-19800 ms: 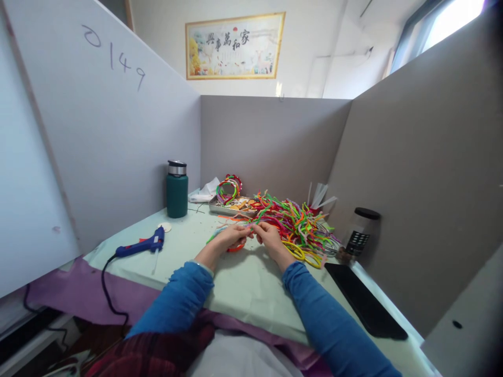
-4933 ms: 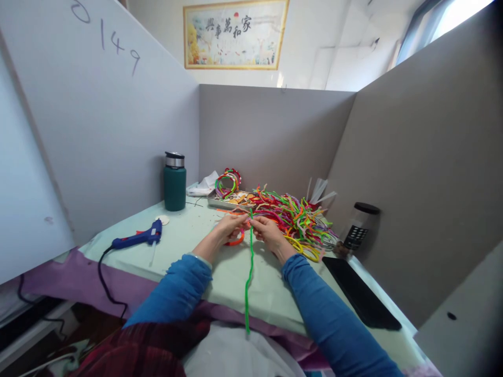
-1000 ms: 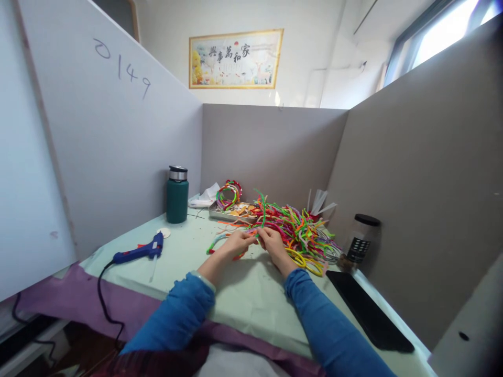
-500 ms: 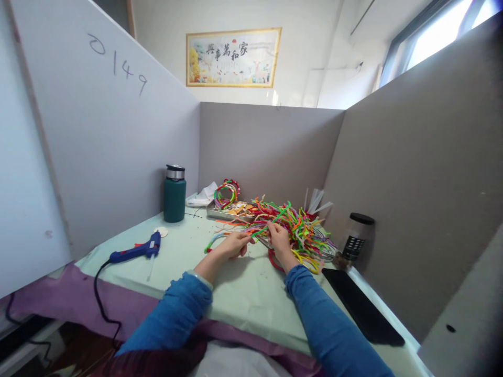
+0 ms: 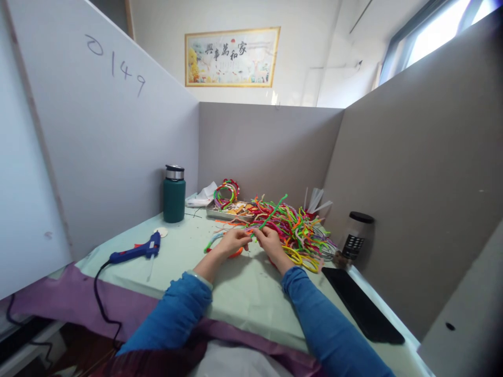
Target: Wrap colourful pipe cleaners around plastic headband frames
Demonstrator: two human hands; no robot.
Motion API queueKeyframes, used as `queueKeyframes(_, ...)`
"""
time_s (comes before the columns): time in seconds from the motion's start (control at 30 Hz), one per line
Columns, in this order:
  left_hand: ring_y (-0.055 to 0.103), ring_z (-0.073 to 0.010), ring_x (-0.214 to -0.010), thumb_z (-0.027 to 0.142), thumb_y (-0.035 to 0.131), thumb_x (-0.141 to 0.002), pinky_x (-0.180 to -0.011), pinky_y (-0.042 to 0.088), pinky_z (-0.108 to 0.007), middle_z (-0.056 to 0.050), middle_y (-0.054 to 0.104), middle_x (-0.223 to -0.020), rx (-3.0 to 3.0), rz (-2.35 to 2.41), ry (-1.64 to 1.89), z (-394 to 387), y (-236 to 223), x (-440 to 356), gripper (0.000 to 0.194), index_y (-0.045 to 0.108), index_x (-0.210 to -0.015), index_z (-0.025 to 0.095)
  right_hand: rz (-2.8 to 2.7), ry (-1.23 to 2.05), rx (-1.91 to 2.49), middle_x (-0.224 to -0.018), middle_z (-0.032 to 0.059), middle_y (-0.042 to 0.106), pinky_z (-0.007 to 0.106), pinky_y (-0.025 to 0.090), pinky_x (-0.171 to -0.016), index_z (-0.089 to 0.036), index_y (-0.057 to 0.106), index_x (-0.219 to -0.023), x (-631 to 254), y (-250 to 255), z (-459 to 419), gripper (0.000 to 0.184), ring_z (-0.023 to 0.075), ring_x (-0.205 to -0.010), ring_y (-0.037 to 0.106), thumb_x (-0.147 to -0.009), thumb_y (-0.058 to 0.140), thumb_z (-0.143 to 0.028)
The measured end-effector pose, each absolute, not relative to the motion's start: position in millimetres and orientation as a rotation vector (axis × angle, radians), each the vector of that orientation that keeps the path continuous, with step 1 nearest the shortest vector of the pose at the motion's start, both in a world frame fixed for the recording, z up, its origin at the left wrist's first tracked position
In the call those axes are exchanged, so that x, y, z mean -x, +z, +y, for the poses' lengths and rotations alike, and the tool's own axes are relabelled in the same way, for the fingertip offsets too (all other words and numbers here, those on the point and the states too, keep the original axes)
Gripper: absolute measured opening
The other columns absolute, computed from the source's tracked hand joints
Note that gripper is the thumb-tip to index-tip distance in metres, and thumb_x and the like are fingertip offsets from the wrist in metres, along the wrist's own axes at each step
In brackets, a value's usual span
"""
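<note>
My left hand [image 5: 231, 242] and my right hand [image 5: 269, 242] meet over the pale green table cover [image 5: 239, 290], fingers pinched together. Between them they grip an orange hoop [image 5: 234, 254] wrapped in coloured pipe cleaner, whose wrapped arc curves out to the left of my left hand. My right hand also pinches a green pipe cleaner [image 5: 275, 207], which rises up and to the right from the fingers. Just behind the hands lies a big heap of pipe cleaners [image 5: 298, 225] in many colours. Yellow hoops [image 5: 304, 257] lie at the heap's near edge.
A blue glue gun [image 5: 137, 250] with a black cord lies at the left. A green flask [image 5: 174, 193] stands by the left partition. A metal tray [image 5: 226, 209] holds finished hoops at the back. A dark jar [image 5: 356, 238] and a black phone [image 5: 361, 303] sit at the right.
My right hand has come back left from the heap to meet my left hand. The green pipe cleaner's free end now points up and right.
</note>
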State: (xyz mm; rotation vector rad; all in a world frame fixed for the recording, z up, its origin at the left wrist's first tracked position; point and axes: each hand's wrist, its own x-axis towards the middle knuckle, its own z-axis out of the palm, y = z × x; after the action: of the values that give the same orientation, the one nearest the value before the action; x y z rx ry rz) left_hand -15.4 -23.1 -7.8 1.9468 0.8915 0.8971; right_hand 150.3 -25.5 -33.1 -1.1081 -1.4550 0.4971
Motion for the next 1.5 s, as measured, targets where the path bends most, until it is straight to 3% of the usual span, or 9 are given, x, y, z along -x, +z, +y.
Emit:
queueKeyframes(0.17, 0.032, -0.0062, -0.041, 0.043, 0.059, -0.071, -0.045, 0.025, -0.021, 0.006, 0.044, -0.045, -1.838, 0.899, 0.915, -24, -7, 14, 0.03, 0.061, -0.072, 0.013, -1.443, 0.365, 1.121, -0.049, -0.0056, 0.039, 0.023, 0.026, -0.046, -0.02, 0.039, -0.053, -153, -33, -21, 0.043, 0.0094, -0.049, 0.034, -0.076, 0.057, -0.052)
queueKeyframes(0.37, 0.031, -0.005, -0.039, 0.049, 0.062, -0.069, -0.043, 0.02, -0.021, 0.003, 0.052, -0.049, -1.829, 1.024, 0.933, -12, -14, 17, 0.037, 0.06, -0.064, 0.013, -1.357, 0.567, 1.098, -0.046, -0.0053, 0.044, 0.024, 0.029, -0.046, -0.019, 0.049, -0.06, -151, -28, -26, 0.041, 0.0099, -0.045, 0.037, -0.074, 0.059, -0.057)
queueKeyframes(0.63, 0.027, -0.0041, -0.035, 0.039, 0.058, -0.074, -0.04, 0.018, -0.021, 0.005, 0.051, -0.046, -1.788, 0.914, 0.887, -23, -5, 20, 0.025, 0.055, -0.067, 0.015, -1.469, 0.7, 1.094, -0.044, -0.0042, 0.044, 0.024, 0.028, -0.044, -0.018, 0.052, -0.057, -143, -23, -35, 0.041, 0.009, -0.042, 0.037, -0.077, 0.055, -0.054)
queueKeyframes(0.9, 0.049, -0.0106, -0.052, 0.028, 0.054, -0.077, -0.054, 0.034, -0.021, 0.0, 0.059, -0.054, -2.066, 1.133, 0.927, -11, -14, 17, 0.019, 0.065, -0.071, 0.014, -1.59, 0.574, 1.197, -0.046, -0.0025, 0.048, 0.024, 0.03, -0.047, -0.018, 0.052, -0.055, -143, -30, -27, 0.038, 0.0101, -0.044, 0.041, -0.078, 0.053, -0.048)
queueKeyframes(1.03, 0.056, -0.016, -0.068, 0.029, 0.057, -0.076, -0.06, 0.033, -0.024, -0.004, 0.065, -0.068, -2.265, 1.482, 0.977, -17, -10, 24, 0.015, 0.068, -0.074, 0.019, -1.379, 0.521, 1.228, -0.043, -0.0033, 0.045, 0.025, 0.03, -0.046, -0.019, 0.049, -0.053, -154, -34, -21, 0.038, 0.0108, -0.042, 0.04, -0.074, 0.054, -0.05)
queueKeyframes(1.17, 0.055, -0.0194, -0.069, 0.042, 0.072, -0.061, -0.059, 0.032, -0.024, -0.004, 0.06, -0.063, -2.283, 1.538, 0.848, -26, -11, 34, 0.024, 0.062, -0.06, 0.021, -1.234, 0.586, 1.258, -0.042, -0.0028, 0.048, 0.025, 0.028, -0.042, -0.02, 0.05, -0.056, -159, -35, -20, 0.035, 0.0116, -0.039, 0.041, -0.071, 0.057, -0.051)
queueKeyframes(1.27, 0.054, -0.0194, -0.067, 0.029, 0.076, -0.054, -0.06, 0.033, -0.024, -0.003, 0.055, -0.057, -2.305, 1.462, 0.739, -29, -14, 37, 0.022, 0.056, -0.051, 0.021, -1.286, 0.642, 1.257, -0.048, -0.0006, 0.055, 0.024, 0.03, -0.04, -0.018, 0.056, -0.063, -156, -33, -23, 0.033, 0.0118, -0.04, 0.046, -0.073, 0.056, -0.049)
queueKeyframes(1.37, 0.055, -0.0196, -0.071, 0.023, 0.069, -0.063, -0.064, 0.035, -0.025, -0.004, 0.057, -0.06, -2.303, 1.456, 0.811, -31, -13, 34, 0.017, 0.055, -0.055, 0.02, -1.355, 0.635, 1.259, -0.046, -0.0005, 0.054, 0.024, 0.03, -0.04, -0.017, 0.059, -0.065, -152, -32, -25, 0.035, 0.0113, -0.038, 0.045, -0.076, 0.054, -0.05)
queueKeyframes(1.5, 0.058, -0.0206, -0.076, 0.026, 0.05, -0.084, -0.067, 0.036, -0.026, -0.009, 0.063, -0.078, -2.275, 1.605, 1.102, -33, -5, 31, 0.011, 0.057, -0.08, 0.019, -1.326, 0.58, 1.197, -0.058, 0.0039, 0.063, 0.024, 0.033, -0.042, -0.016, 0.059, -0.066, -153, -32, -23, 0.038, 0.0115, -0.041, 0.048, -0.075, 0.054, -0.052)
